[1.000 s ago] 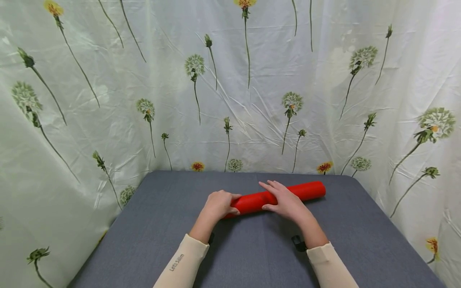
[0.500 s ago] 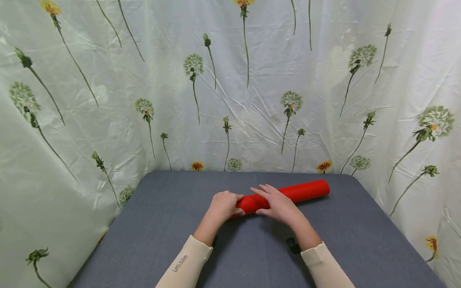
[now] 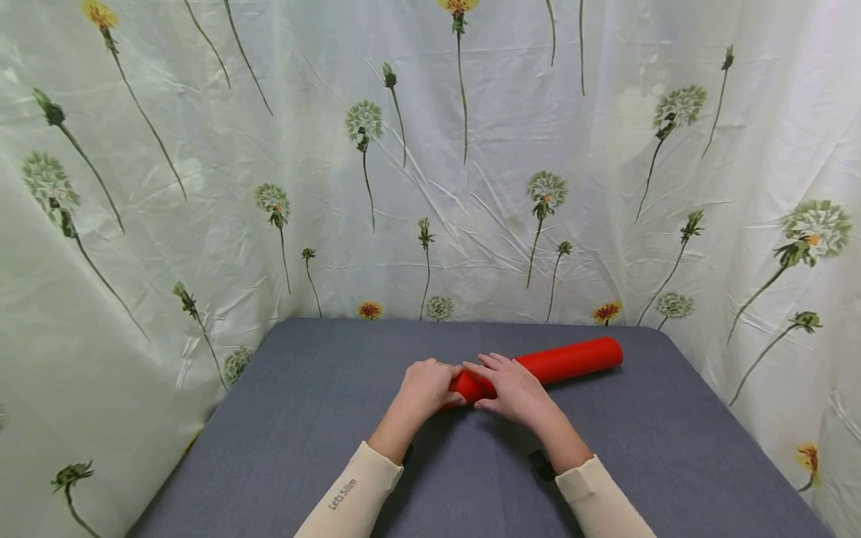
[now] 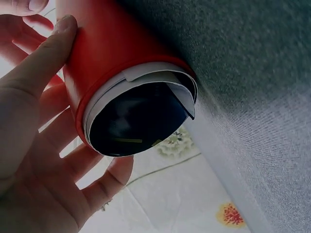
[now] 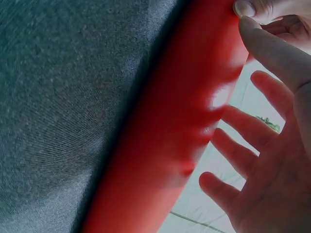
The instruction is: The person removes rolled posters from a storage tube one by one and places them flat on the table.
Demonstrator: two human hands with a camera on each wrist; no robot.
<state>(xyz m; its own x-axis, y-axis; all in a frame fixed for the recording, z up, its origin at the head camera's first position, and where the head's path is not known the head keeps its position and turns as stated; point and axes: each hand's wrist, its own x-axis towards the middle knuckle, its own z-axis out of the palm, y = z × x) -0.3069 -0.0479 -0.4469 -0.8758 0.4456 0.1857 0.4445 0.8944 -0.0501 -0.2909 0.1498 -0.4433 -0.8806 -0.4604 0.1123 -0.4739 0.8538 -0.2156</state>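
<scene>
From the head, a red roll [image 3: 572, 360] lies on the grey cloth table [image 3: 303, 418]. The left hand [image 3: 425, 390] holds its left end; the right hand [image 3: 514, 390] touches it, fingers spread wide. The left wrist view shows curly white edges [image 4: 158, 76] round a dark inside [image 4: 131, 121]; the right wrist view, a dent [image 5: 187, 170] in its shiny side [image 5: 150, 131].
</scene>
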